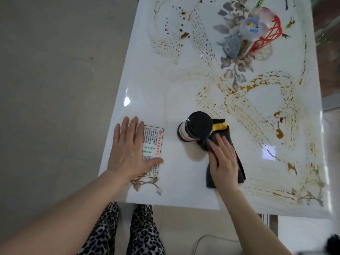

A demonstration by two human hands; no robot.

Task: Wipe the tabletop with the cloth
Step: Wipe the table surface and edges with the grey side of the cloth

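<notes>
Head view, lower centre-right: dark grey cloth [223, 155] with a yellow edge, folded flat on the glossy white tabletop [184, 92], touching a black-lidded jar [196, 126]. Probably soft, light, limp; best held under a flat palm at its middle. Right hand [223, 161] pressing it, fingers straight. Left hand [130, 150], lower left, resting spread and released over a printed card [153, 144].
</notes>
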